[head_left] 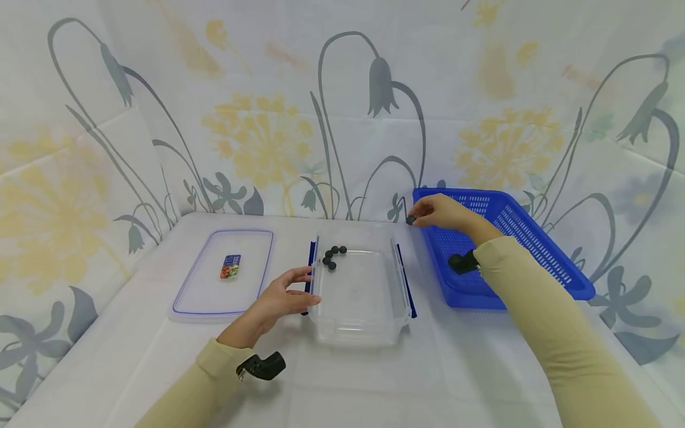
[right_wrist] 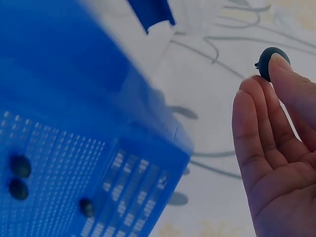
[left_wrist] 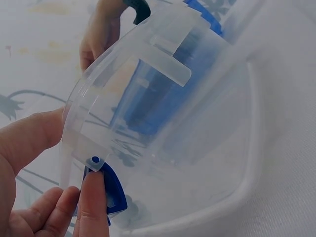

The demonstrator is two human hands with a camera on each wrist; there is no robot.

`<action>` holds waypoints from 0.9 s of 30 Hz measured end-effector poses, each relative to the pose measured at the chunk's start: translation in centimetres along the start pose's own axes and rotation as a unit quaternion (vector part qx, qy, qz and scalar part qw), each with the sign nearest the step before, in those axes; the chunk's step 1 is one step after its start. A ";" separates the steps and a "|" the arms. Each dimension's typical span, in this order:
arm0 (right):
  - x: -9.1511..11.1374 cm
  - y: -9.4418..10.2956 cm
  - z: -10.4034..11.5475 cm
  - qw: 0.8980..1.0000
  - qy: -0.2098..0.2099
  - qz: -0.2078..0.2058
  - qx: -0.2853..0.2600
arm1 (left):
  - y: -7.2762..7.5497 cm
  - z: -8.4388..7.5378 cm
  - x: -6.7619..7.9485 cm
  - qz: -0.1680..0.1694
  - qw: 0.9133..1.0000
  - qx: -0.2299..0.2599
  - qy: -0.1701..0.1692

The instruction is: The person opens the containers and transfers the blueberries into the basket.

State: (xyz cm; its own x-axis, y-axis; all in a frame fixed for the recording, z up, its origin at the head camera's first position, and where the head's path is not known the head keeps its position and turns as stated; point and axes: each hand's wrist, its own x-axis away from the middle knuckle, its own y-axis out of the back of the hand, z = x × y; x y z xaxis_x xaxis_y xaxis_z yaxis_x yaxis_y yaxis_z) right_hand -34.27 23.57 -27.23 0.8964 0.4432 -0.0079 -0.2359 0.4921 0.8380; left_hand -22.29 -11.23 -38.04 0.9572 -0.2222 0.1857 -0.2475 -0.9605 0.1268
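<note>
A clear plastic container [head_left: 355,291] with blue side latches stands on the table, with several blueberries [head_left: 332,266] at its far left inside. My left hand [head_left: 280,300] holds the container's left wall, its thumb over the rim. In the left wrist view, fingertips [left_wrist: 94,197] press by a blue latch [left_wrist: 116,190]. My right hand [head_left: 441,213] is raised over the left rim of a blue basket [head_left: 508,285]. Between its thumb and fingers it pinches one dark blueberry [right_wrist: 269,64], whose small crown shows. Further blueberries [right_wrist: 19,166] lie on the basket's perforated floor.
Left of the container lies a clear lid [head_left: 203,291] with a blue seal and a colourful label [head_left: 230,267]. A white cloth [head_left: 342,392] covers the table, and a flower-patterned curtain [head_left: 257,65] rises behind it.
</note>
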 end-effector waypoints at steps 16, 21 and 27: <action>4.6 2.8 -8.0 0.998 -0.060 -0.031 -0.019 | 0.1 0.0 0.1 -0.001 1.000 0.001 0.002; 5.8 3.0 -10.0 0.995 -0.093 -0.033 -0.022 | 0.1 0.0 0.1 0.000 1.000 0.000 0.005; 6.4 3.1 -10.7 0.993 -0.111 -0.028 -0.025 | 0.1 -0.2 0.0 -0.001 1.000 -0.005 0.007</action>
State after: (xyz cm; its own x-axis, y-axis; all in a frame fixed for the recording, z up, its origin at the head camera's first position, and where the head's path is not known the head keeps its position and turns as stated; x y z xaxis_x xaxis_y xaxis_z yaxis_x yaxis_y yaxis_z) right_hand -33.25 35.89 -30.54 0.9681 0.2401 0.0718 -0.1966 0.5498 0.8118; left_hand -22.38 -11.25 -37.87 0.9553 -0.2182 0.1994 -0.2475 -0.9593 0.1361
